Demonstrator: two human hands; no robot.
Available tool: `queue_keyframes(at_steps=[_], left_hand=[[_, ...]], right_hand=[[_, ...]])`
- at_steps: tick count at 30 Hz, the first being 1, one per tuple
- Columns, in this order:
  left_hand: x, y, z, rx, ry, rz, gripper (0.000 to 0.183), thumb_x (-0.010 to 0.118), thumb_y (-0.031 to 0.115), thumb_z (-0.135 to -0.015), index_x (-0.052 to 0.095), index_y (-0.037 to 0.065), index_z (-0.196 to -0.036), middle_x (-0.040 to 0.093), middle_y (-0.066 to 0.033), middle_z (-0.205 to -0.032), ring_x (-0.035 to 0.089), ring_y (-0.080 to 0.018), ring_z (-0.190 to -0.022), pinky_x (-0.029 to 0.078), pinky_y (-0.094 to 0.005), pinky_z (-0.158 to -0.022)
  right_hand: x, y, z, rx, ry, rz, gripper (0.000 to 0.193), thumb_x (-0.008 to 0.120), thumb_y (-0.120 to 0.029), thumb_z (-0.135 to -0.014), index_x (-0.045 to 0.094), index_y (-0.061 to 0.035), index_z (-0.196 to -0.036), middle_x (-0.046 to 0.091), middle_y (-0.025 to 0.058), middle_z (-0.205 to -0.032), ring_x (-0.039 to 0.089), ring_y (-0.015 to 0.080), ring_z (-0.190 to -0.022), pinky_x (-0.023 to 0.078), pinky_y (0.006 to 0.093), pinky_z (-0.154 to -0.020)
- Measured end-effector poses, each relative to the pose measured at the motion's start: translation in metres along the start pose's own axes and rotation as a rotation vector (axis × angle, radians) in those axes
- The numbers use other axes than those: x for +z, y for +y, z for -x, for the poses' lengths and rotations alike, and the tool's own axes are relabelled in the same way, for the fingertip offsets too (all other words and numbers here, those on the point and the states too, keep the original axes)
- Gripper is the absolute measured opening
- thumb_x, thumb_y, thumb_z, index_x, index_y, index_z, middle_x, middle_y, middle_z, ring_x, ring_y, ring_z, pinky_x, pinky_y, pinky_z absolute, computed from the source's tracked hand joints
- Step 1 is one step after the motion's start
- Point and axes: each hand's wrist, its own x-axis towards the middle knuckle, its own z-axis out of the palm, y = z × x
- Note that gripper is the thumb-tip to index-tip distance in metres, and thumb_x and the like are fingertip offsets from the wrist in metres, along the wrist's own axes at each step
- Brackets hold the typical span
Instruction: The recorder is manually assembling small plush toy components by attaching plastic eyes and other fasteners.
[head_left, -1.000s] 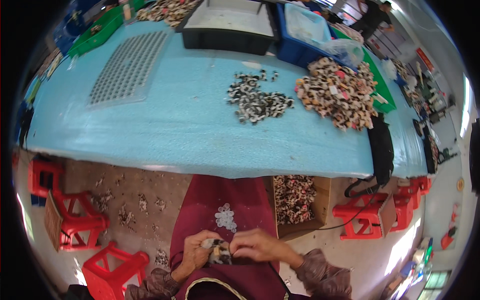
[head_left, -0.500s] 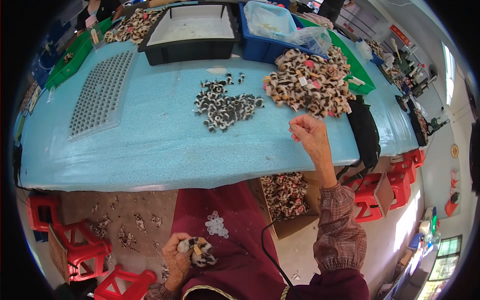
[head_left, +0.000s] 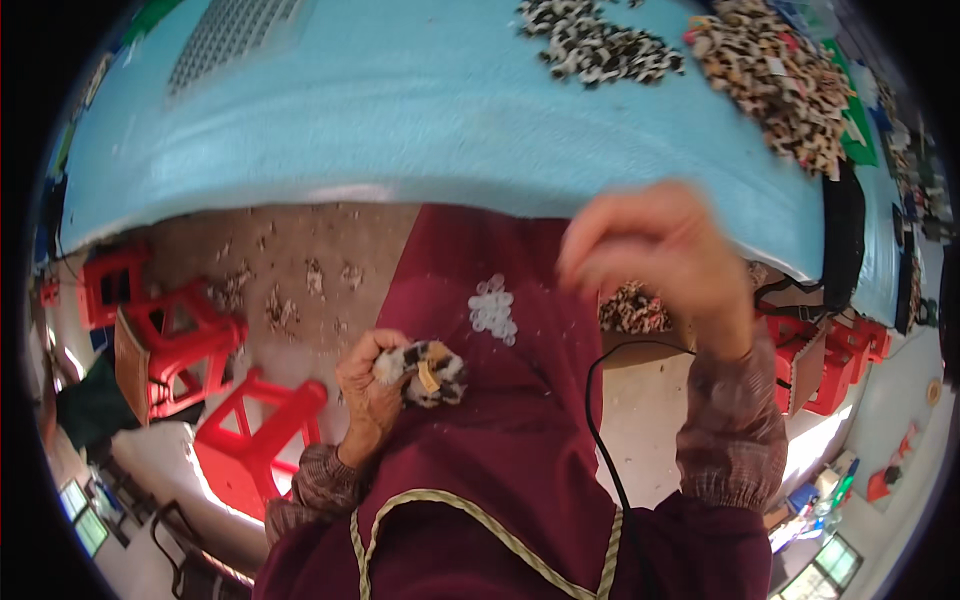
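Low over my lap, my left hand (head_left: 368, 392) grips a small spotted plush piece (head_left: 448, 388) in white, black and brown, with a yellowish tag or patch on it. A cluster of small clear round plastic discs (head_left: 492, 312) rests on my dark red apron (head_left: 470, 430), just beyond the plush piece. My right hand (head_left: 660, 250) is raised near the table's front edge, to the right of the discs. Motion smears its fingers, so whether they hold anything cannot be made out.
On the blue-covered table (head_left: 400, 130) lie a pile of small black-and-white pieces (head_left: 605, 45), a heap of spotted plush (head_left: 775, 85) and a gridded tray (head_left: 235, 40). Red stools (head_left: 225, 440) stand at left and right. A box of plush scraps (head_left: 635, 308) sits below; a black cable (head_left: 598, 425) hangs beside my lap.
The view has tilted down toward my lap. My right hand has come back from beside the plush heap toward the table edge. My left hand still holds the plush piece.
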Motion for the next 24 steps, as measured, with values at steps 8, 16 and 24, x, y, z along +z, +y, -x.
queue_keyframes(at_steps=[8, 16, 24], left_hand=[[0.004, 0.003, -0.001, 0.484, -0.249, 0.004, 0.013, 0.067, -0.006, -0.065, 0.063, -0.001, -0.077, 0.06, -0.0085, -0.072, 0.059, -0.0196, -0.069, 0.046, -0.0278, -0.062], [0.009, 0.011, 0.002, 0.592, -0.274, -0.076, 0.022, 0.07, -0.006, -0.058, 0.064, 0.001, -0.077, 0.06, -0.007, -0.071, 0.059, -0.0202, -0.068, 0.046, -0.0287, -0.06], [0.011, 0.014, 0.003, 0.621, -0.308, -0.068, 0.014, 0.071, -0.002, -0.064, 0.065, -0.001, -0.077, 0.061, -0.0091, -0.073, 0.059, -0.0234, -0.069, 0.047, -0.0323, -0.062]], right_hand=[[0.074, 0.182, -0.033, 0.015, 0.151, 0.916, 0.018, 0.061, -0.005, -0.074, 0.064, -0.005, -0.092, 0.064, 0.0167, -0.087, 0.062, 0.0335, -0.085, 0.049, 0.0442, -0.076], [0.082, 0.198, -0.034, 0.026, 0.224, 1.028, 0.013, 0.059, -0.01, -0.078, 0.063, -0.0083, -0.09, 0.063, 0.0151, -0.085, 0.063, 0.0332, -0.086, 0.05, 0.0451, -0.075], [0.077, 0.187, -0.031, -0.092, 0.393, 0.752, 0.017, 0.06, -0.006, -0.08, 0.065, -0.0073, -0.096, 0.062, 0.0107, -0.077, 0.062, 0.0258, -0.069, 0.05, 0.0361, -0.064]])
